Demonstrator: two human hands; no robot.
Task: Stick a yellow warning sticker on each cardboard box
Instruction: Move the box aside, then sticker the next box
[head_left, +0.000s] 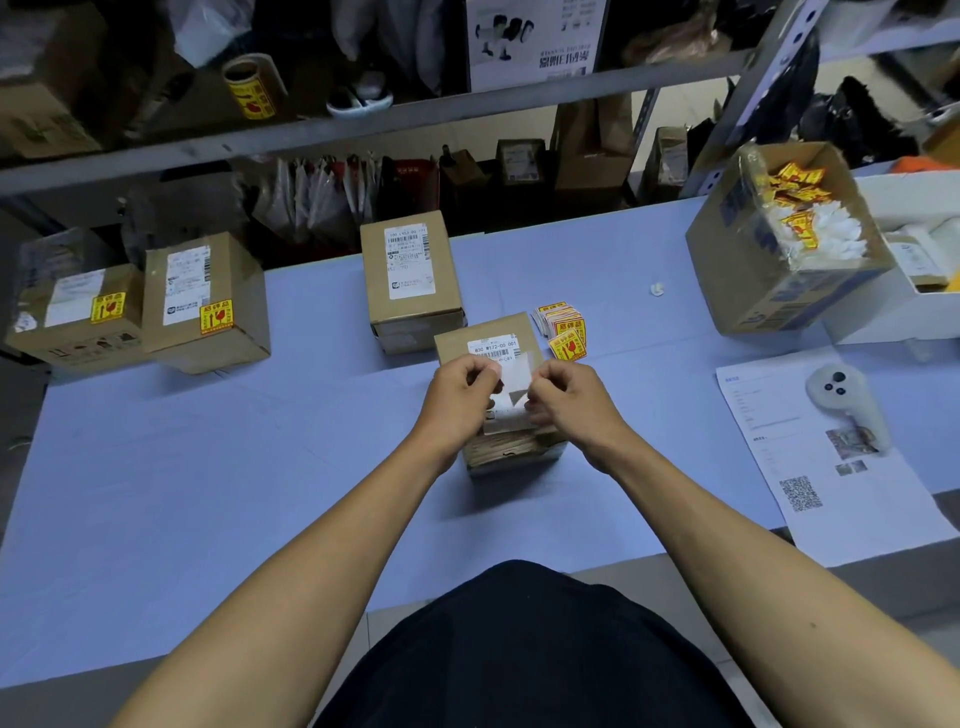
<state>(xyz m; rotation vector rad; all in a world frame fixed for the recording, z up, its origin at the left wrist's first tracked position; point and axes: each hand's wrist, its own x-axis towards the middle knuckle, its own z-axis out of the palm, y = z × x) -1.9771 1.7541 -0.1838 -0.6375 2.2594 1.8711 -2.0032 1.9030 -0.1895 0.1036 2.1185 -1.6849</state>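
Note:
A small cardboard box with a white shipping label stands at the table's middle, right in front of me. Above it, my left hand and my right hand both pinch one sticker sheet, whose white back faces me. A loose pile of yellow warning stickers lies just behind the box to the right. Another box behind it carries only a white label. At the far left, two boxes each bear a yellow sticker.
An open carton at the right holds crumpled yellow stickers and white backing scraps. A printed sheet with a grey controller on it lies at the right edge. A sticker roll sits on the shelf above.

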